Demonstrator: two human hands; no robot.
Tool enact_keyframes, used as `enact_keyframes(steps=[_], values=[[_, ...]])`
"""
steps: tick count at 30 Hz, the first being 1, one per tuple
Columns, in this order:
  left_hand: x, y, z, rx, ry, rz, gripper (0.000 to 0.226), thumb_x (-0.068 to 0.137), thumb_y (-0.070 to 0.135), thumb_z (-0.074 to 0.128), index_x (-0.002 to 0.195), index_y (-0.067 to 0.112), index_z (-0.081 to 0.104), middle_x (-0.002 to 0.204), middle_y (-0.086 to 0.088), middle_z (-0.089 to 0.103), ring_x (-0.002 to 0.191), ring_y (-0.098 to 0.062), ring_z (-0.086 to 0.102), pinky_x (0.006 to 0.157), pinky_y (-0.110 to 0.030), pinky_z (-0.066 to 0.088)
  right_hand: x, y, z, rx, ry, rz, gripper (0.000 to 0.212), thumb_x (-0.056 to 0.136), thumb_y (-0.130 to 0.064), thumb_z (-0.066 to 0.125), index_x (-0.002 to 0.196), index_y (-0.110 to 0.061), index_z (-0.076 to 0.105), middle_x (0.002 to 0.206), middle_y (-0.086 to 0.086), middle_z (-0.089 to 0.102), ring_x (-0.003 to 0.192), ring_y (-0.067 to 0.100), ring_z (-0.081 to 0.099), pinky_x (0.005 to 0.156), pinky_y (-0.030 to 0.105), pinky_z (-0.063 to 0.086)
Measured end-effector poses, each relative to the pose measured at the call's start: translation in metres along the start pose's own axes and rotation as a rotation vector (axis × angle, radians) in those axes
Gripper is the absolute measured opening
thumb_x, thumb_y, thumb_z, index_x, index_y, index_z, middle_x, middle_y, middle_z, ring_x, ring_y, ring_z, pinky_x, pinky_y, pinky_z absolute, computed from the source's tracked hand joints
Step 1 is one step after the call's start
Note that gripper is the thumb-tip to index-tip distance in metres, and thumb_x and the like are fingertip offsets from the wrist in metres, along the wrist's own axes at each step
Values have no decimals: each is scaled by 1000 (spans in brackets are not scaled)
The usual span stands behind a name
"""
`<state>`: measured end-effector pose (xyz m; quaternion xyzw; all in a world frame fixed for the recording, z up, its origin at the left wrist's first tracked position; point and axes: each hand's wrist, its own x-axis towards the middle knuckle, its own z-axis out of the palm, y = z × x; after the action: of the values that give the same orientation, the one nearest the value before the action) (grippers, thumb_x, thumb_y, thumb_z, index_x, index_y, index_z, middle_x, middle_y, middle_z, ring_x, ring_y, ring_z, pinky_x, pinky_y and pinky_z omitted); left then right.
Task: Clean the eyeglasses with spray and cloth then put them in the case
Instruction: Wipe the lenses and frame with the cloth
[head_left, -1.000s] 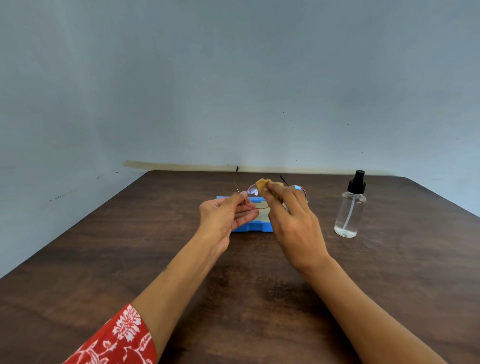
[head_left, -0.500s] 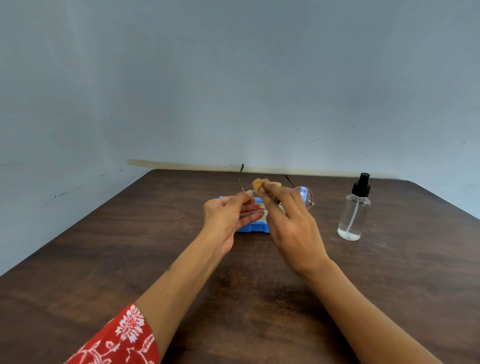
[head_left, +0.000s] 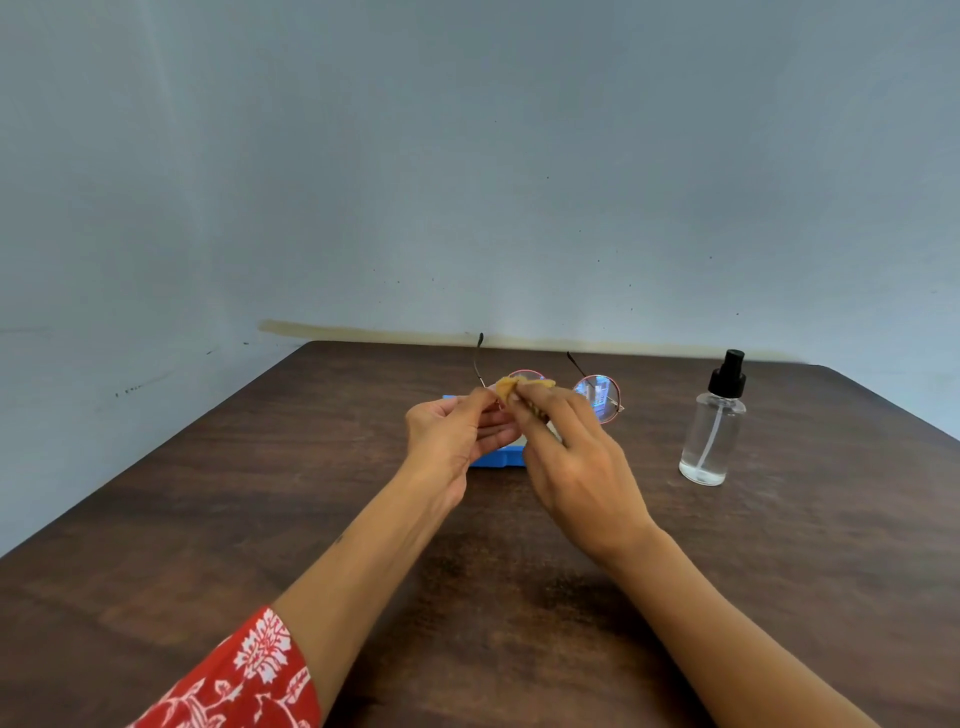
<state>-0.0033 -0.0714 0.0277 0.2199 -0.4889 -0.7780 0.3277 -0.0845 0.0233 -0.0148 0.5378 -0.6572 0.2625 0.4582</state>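
Nearest, a red floral sleeve (head_left: 244, 675) covers the left forearm above the dark wooden surface (head_left: 208, 519). Further out, the left hand (head_left: 447, 441) pinches the eyeglasses (head_left: 597, 397) at the hinge of one temple, fingers curled, while the right hand (head_left: 576, 462) pinches a tan cloth (head_left: 524, 385) over the left-side lens; the glasses hang in the air above the blue case (head_left: 498, 458). Wiping looks to be the step in hand, with the other lens uncovered and probably due next, which calls for shifting the cloth across without twisting the thin frame. Well right stands the spray bottle (head_left: 711, 431), upright. Beyond rises a pale grey wall (head_left: 467, 182), faintly speckled.
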Motion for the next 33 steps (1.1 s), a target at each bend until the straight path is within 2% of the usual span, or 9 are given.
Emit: enact_keyframes(steps=[3,8,14,17,20,24,30,33], values=[[1,1,-2,-6,6,4,9,84,5,64,80,-3,66,64,-12,69,55,-16,68,51,-22,56,-2,1,-1,22,-5,-7,34,85,-2,47,113,2,65,110,14,65,103,24,55,84,33,51],[0,-1,-1,33,-5,-24,12,85,7,64,85,-5,66,74,-19,69,60,-21,70,56,-24,58,-1,11,-5,-43,42,93,40,88,-1,38,123,6,57,114,20,61,108,25,49,80,34,53],[1,-1,-1,5,-6,1,10,84,5,65,77,-2,67,60,-10,69,54,-16,68,51,-22,55,-1,1,-1,33,-14,-11,34,89,-3,43,116,3,63,114,15,63,106,27,57,86,32,52],[5,2,-5,-7,7,8,11,84,5,64,76,-3,66,62,-12,69,55,-18,69,51,-23,56,-3,4,-2,45,-22,-16,34,84,-4,48,112,1,66,110,12,65,103,25,59,86,32,52],[7,5,-6,-15,22,5,12,83,5,66,76,-4,65,64,-15,68,55,-21,69,52,-23,56,-5,16,-5,6,39,58,32,80,1,53,108,1,68,106,12,66,99,22,55,79,31,53],[9,9,-7,-52,44,-7,13,84,5,65,74,-3,65,60,-14,68,54,-20,69,51,-23,57,-7,27,-7,-31,107,197,42,76,7,55,116,0,65,108,14,64,100,22,50,75,27,51],[8,8,-8,-42,47,-10,12,84,6,65,76,-2,65,62,-13,69,57,-20,70,53,-23,57,-7,12,-1,10,-1,11,36,86,-2,44,117,4,63,111,17,63,105,23,50,80,34,56],[10,11,-9,-54,55,-12,11,84,5,65,76,-3,65,60,-13,69,55,-20,69,52,-23,57,-10,23,-2,14,60,157,41,81,5,50,120,3,61,112,18,62,105,24,49,78,32,53]])
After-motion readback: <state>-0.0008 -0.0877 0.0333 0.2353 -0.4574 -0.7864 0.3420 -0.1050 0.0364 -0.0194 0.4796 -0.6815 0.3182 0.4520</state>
